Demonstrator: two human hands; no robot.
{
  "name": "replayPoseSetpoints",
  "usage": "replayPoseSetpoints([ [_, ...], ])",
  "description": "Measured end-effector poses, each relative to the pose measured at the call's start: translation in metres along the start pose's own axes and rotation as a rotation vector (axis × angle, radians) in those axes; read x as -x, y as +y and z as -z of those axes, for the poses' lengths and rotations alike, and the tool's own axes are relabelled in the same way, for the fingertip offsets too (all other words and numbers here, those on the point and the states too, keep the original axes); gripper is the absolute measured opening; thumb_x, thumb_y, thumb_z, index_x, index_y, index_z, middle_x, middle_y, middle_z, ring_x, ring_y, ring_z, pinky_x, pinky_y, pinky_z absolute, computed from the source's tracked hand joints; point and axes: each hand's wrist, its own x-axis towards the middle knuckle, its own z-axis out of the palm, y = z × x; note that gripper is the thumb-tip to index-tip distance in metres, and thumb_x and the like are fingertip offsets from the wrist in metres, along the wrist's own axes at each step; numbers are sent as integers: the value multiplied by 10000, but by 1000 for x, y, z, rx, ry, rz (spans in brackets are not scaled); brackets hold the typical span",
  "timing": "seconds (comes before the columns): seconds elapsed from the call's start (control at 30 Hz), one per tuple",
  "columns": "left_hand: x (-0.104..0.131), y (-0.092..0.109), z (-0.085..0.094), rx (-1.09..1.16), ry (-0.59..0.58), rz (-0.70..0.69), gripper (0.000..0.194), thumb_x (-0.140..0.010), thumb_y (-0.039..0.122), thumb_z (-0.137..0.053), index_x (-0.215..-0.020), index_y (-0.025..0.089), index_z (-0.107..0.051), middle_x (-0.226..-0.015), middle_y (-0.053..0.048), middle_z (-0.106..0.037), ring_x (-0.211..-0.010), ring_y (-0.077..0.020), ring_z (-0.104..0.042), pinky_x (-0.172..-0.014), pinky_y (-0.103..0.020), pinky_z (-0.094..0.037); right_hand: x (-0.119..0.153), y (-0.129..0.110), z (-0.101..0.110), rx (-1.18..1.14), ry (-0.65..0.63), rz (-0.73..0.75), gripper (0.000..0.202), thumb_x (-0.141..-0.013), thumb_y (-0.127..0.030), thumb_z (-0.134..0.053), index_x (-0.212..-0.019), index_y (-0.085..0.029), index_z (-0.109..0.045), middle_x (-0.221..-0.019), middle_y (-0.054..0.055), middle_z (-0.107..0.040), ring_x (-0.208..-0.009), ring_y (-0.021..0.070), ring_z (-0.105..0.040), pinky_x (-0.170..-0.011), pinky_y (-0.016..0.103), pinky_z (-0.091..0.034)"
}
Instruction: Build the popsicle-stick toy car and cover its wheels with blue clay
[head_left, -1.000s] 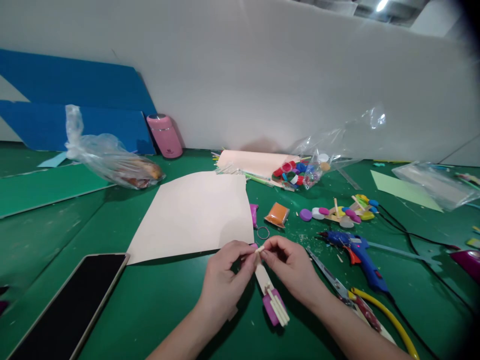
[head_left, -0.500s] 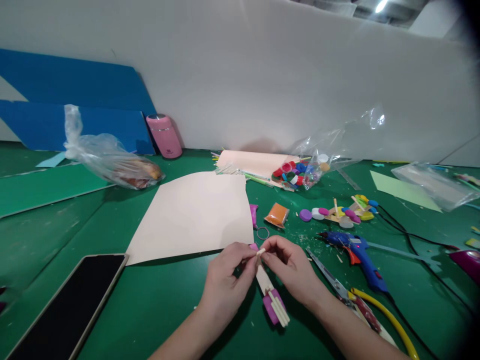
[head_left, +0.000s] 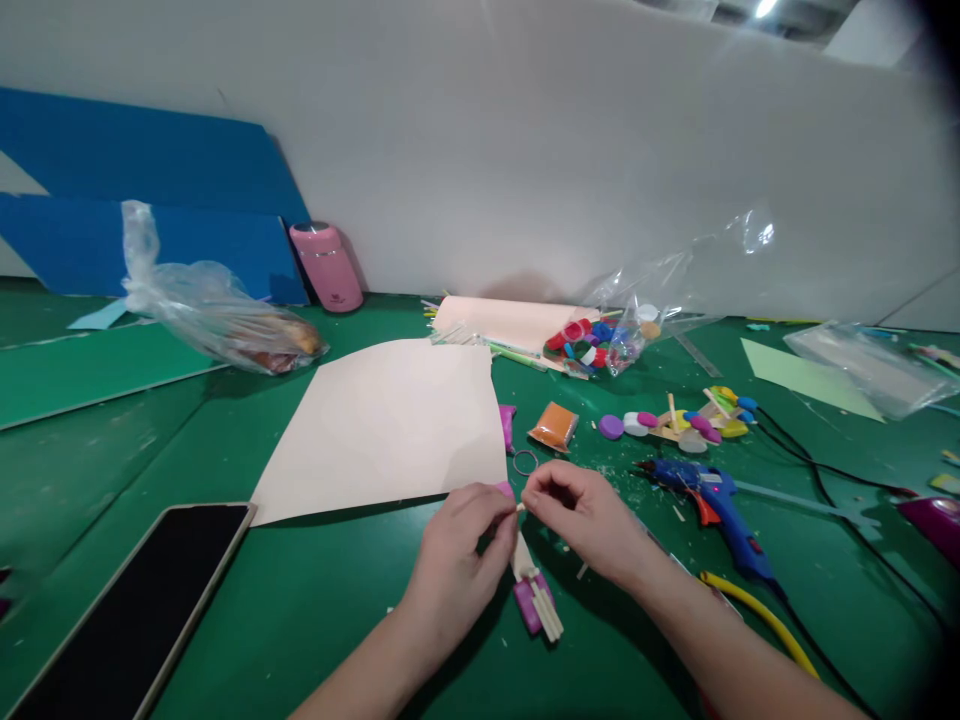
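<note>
My left hand (head_left: 463, 545) is closed in a pinch on a small pale wooden stick (head_left: 520, 507), of which only a short end shows. The fingertips of my right hand (head_left: 581, 512) press together at the stick's other end. Just below, a flat pale craft stick (head_left: 526, 556) runs from under my fingers to a pink clay lump (head_left: 528, 606). Several short sticks (head_left: 546, 614) lie side by side on that lump. More pink clay (head_left: 504, 489) peeks out behind my left fingers. My fingers hide part of the piece.
A cream paper sheet (head_left: 390, 430) and a phone (head_left: 142, 600) lie to the left. To the right are a blue glue gun (head_left: 705, 490) with its cord, a yellow handle (head_left: 765, 610) and colourful stick pieces (head_left: 697, 425). An orange packet (head_left: 554, 427) and a ring (head_left: 525, 462) lie ahead.
The craft stick with the clay lump has shifted slightly left. My right hand has moved a little and now covers most of the scissors; less of the small stick shows between my fingers.
</note>
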Motion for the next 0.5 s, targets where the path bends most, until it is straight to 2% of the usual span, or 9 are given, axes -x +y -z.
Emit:
replayPoseSetpoints([
  [0.13, -1, -2, -2, -32, -45, 28, 125, -766, 154, -503, -801, 166, -622, -666, -40, -612, -623, -147, -565, -572, -252, -474, 0, 6, -3, 45, 5, 23, 103, -756, -197, -503, -670, -169, -554, -608, -29, -494, -573, 104, -457, -532, 205, -381],
  [0.27, -2, -4, -5, -50, -45, 14, 136, -768, 160, -500, -764, 164, -636, -669, -50, -612, -636, -152, -564, -582, -257, -471, 1, 9, -3, 105, 14, 69, 106, -767, -190, -494, -682, -175, -554, -633, -16, -510, -606, 116, -483, -560, 218, -400],
  [0.5, -3, 1, -9, -82, -26, 32, 136, -765, 148, -489, -739, 163, -622, -673, -47, -597, -655, -159, -560, -604, -268, -471, 2, 2, 5, 256, -5, 231, 108, -767, -150, -492, -696, -185, -566, -746, 15, -520, -738, 145, -495, -665, 254, -383],
])
